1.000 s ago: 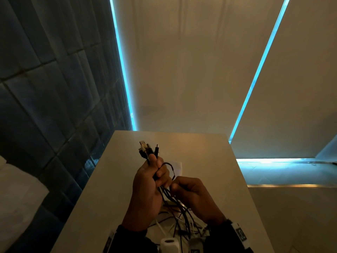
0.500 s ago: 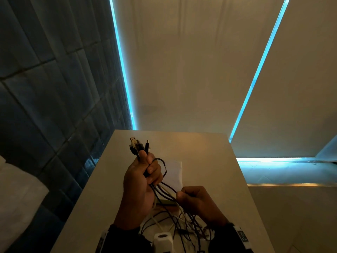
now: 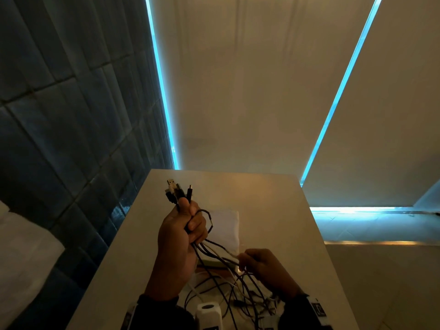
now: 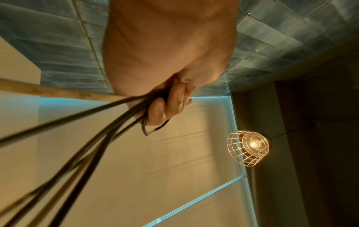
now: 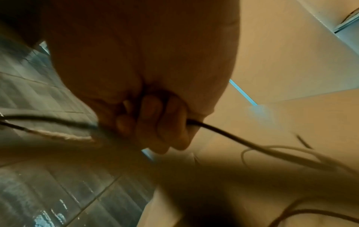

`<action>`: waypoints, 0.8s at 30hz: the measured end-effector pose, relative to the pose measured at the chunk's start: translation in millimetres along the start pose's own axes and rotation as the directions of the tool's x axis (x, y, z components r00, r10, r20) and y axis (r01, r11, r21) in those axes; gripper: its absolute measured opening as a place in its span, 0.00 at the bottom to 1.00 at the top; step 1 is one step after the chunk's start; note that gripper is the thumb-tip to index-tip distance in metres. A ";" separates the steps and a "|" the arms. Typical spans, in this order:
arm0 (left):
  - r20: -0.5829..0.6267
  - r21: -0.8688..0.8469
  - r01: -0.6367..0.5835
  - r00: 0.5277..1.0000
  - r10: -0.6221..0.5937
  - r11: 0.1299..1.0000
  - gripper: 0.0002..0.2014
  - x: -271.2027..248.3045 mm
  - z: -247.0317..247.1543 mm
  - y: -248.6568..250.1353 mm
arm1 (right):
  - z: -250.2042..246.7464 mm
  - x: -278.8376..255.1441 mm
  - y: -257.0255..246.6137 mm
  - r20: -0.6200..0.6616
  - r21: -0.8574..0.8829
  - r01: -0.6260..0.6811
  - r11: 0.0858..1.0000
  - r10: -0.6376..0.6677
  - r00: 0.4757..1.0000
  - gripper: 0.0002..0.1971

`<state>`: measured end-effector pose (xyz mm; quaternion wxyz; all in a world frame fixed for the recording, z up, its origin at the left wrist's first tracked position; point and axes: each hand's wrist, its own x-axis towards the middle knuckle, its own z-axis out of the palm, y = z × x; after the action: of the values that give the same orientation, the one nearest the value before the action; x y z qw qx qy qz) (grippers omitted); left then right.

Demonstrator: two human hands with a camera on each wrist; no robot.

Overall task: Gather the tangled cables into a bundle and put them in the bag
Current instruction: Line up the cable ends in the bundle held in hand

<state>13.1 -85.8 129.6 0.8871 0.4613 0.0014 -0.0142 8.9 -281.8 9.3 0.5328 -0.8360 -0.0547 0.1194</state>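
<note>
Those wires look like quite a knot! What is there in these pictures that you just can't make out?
- Tangled cables, head view: the lower loops are cut off by the bottom edge.
- Plug ends: too small to tell the types.
- White bag: partly behind the left hand; its opening is unseen.
- Right wrist view: blurred, so the strands in the right hand can't be counted.

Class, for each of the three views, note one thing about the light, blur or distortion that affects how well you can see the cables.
Head view: dim warm light, cyan light strips glaring, wide-angle bending of the walls; cables read as thin silhouettes. Left wrist view: the caged lamp is sharp, the cables near the lens smear. Right wrist view: soft overall, a dark shadow along the bottom, cables motion-blurred beside the right hand.
</note>
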 end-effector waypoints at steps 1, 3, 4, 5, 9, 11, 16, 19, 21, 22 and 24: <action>-0.014 0.050 0.011 1.000 -0.011 0.999 0.16 0.6 0.2 -0.9 | -1.9 1.8 -2.4 -0.068 -0.025 -0.001 1.000 -0.001 0.998 0.17; -0.048 0.162 0.037 0.998 -0.029 0.986 0.17 2.7 -0.4 -3.6 | -8.0 2.4 -17.5 -0.198 0.072 0.023 0.997 -0.009 0.980 0.14; -0.063 0.210 0.053 0.997 -0.040 0.976 0.17 3.9 -1.3 -5.6 | -12.1 1.6 -28.0 -0.242 0.165 0.059 0.984 -0.018 0.970 0.12; -0.074 0.252 0.070 0.996 -0.053 0.965 0.18 4.6 -1.6 -7.7 | -16.4 -0.7 -40.1 -0.270 0.254 0.107 0.961 -0.035 0.962 0.11; -0.083 0.380 0.117 0.992 -0.093 0.917 0.18 3.3 7.1 -18.0 | -21.4 -13.2 -88.5 -0.238 0.393 0.304 0.868 -0.224 0.945 0.09; -0.085 0.382 0.111 0.993 -0.085 0.917 0.21 0.8 13.8 -19.7 | -16.6 -16.4 -102.4 -0.171 0.366 0.320 0.874 -0.275 0.946 0.09; -0.050 0.074 0.075 0.996 -0.072 0.994 0.18 -0.3 18.9 -11.5 | -11.9 -15.1 -88.3 -0.078 0.361 0.313 0.879 -0.306 0.949 0.11; -0.054 -0.088 0.022 0.998 -0.027 0.996 0.16 3.5 16.2 -4.3 | -13.3 -16.2 -70.2 -0.058 0.268 0.295 0.917 -0.290 0.955 0.15; -0.079 -0.083 -0.006 0.997 -0.001 0.997 0.18 5.7 13.3 -3.3 | -15.2 -18.2 -57.3 -0.085 0.276 0.263 0.924 -0.249 0.965 0.17; -0.090 -0.068 -0.011 0.996 0.005 0.998 0.18 5.8 12.8 -2.9 | -16.1 -18.9 -51.8 -0.092 0.267 0.252 0.930 -0.236 0.967 0.18; -0.097 -0.042 -0.012 0.995 0.008 0.999 0.19 6.1 11.5 -3.0 | -18.8 -19.0 -40.6 -0.091 0.225 0.237 0.945 -0.221 0.971 0.17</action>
<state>18.9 -97.1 133.6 0.8958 0.4423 0.0422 0.0124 -3.2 -285.1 56.3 0.6394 -0.7587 -0.1198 0.0352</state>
